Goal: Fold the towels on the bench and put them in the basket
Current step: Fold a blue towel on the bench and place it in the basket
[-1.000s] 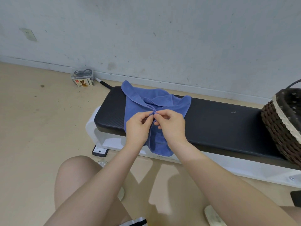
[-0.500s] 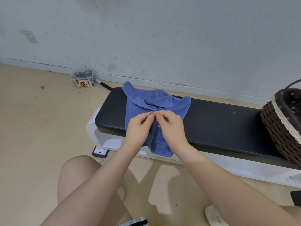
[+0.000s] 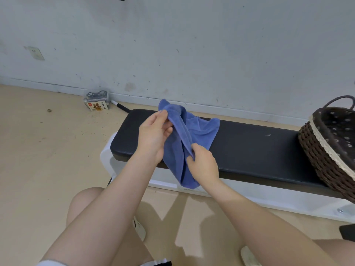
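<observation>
I am at the folding step: my left hand [image 3: 153,135] and right hand [image 3: 201,162] both pinch the blue towel [image 3: 199,129], at frame centre over the bench [image 3: 249,150]. Next I must spread it flat; the basket [image 3: 315,150] waits at the right edge.

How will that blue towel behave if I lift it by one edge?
The blue towel looks floppy: it sags between the left hand and right hand and droops over the bench edge. Probably light, pinched by fingertips alone. Its nappy surface suggests little slipping.
</observation>
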A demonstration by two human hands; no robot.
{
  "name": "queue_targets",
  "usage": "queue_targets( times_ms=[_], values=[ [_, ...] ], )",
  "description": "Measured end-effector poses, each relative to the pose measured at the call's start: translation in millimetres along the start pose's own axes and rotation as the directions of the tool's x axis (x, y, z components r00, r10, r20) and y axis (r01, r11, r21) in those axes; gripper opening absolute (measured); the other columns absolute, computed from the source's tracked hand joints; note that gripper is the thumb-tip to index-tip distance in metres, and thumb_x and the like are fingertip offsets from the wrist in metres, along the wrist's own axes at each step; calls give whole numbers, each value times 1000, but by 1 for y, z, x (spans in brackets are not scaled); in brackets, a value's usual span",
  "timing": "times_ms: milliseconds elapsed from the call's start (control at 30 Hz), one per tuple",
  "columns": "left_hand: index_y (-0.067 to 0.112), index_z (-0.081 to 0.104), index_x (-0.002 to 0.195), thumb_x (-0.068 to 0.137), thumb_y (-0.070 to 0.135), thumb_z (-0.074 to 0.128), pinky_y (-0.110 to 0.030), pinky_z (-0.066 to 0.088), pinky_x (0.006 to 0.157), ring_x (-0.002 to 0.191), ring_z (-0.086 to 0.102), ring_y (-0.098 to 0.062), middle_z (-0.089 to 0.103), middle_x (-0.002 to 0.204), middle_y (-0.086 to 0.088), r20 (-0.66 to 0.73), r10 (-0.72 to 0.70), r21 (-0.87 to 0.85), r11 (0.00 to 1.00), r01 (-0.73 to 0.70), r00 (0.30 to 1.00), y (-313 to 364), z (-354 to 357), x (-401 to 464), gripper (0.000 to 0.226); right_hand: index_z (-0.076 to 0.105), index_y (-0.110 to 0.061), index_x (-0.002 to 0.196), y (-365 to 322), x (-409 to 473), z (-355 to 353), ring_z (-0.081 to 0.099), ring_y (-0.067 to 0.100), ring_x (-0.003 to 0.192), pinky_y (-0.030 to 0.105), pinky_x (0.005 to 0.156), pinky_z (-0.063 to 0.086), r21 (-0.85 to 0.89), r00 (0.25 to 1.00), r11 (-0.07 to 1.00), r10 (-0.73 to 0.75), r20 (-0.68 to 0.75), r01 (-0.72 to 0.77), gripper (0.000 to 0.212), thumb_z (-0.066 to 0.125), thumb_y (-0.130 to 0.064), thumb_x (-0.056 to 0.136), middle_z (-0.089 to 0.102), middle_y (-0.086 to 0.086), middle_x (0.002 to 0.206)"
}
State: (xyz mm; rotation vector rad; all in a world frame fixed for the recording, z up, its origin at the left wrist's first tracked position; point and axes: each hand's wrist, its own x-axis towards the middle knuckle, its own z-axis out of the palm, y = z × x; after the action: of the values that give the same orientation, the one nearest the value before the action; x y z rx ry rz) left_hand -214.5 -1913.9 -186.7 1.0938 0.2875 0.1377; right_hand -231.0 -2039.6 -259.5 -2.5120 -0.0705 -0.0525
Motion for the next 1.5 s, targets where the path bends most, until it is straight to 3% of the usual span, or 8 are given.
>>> queue_targets(
  times_ms=[267, 433, 600, 767, 933, 1167, 1333, 1500],
  values=[
    [15, 61, 90, 97, 18, 47, -13, 51, 57, 63, 67, -1, 71, 70, 7, -58, -73, -281, 958, 54, 996, 11, 0, 12, 16, 51, -14, 87, 48, 3, -48, 54, 26, 73, 32, 58, 40, -5, 948, 960, 275, -161, -280, 10, 42, -8, 86, 56, 5, 89],
    [16, 59, 95, 96, 20, 49, -13, 54, 60, 79, 65, -3, 65, 93, 4, -104, -132, -499, 864, 64, 986, 15, 1, 14, 11, 48, -13, 101, 67, -1, -92, 57, 23, 79, 39, 70, 51, 318, 838, 864, 477, -266, -391, 12, 43, -8, 91, 58, 7, 93],
    [14, 57, 104, 97, 20, 48, -16, 56, 64, 80, 66, -5, 66, 92, 2, -41, -102, -535, 843, 64, 994, 26, 21, -2, 13, 52, -6, 109, 66, -6, -137, 50, 15, 55, 24, 48, 42, 674, 790, 668, 578, -205, -314, 22, 35, -9, 95, 58, 8, 76],
    [17, 57, 88, 98, 18, 46, -15, 56, 70, 70, 65, -4, 63, 85, 3, -59, -12, -308, 952, -7, 998, 43, 38, -15, 15, 50, -12, 112, 40, -14, -188, 51, 9, 40, 17, 38, 39, 905, 758, 422, 609, -234, -60, 23, 34, -7, 95, 56, 4, 68],
    [13, 50, 70, 92, 7, 33, -23, 47, 56, 52, 58, -11, 56, 61, -6, 0, 315, 341, 892, -296, 949, 64, 49, -19, 29, 43, -15, 115, 2, -15, -228, 68, 16, 58, 20, 52, 53, 971, 837, 153, 493, -238, 186, 21, 32, -10, 98, 65, 9, 86],
    [13, 46, 103, 95, 8, 31, -17, 44, 50, 67, 64, -15, 60, 72, -5, -70, 129, -17, 991, -131, 989, 90, 67, 6, 17, 51, -15, 95, 7, 21, -249, 55, 6, 39, 16, 40, 44, 867, 701, 427, 536, -471, 257, 14, 47, -3, 90, 60, 9, 70],
    [15, 50, 106, 99, 13, 31, -19, 44, 66, 83, 63, -9, 63, 91, 0, 21, 133, 83, 987, -135, 991, 80, 97, 43, 20, 53, -11, 113, 38, 71, -237, 61, 17, 84, 22, 68, 55, 957, 837, 253, 486, -251, 140, 26, 40, 2, 95, 54, 14, 111],
    [18, 52, 96, 101, 14, 33, -15, 47, 64, 87, 63, -9, 63, 90, 4, 67, 197, -27, 980, -196, 978, 88, 131, 69, 20, 50, -14, 124, 38, 99, -254, 59, 21, 98, 29, 92, 49, 970, 893, 130, 380, -240, 206, 34, 36, 0, 97, 52, 10, 115]
  ],
)
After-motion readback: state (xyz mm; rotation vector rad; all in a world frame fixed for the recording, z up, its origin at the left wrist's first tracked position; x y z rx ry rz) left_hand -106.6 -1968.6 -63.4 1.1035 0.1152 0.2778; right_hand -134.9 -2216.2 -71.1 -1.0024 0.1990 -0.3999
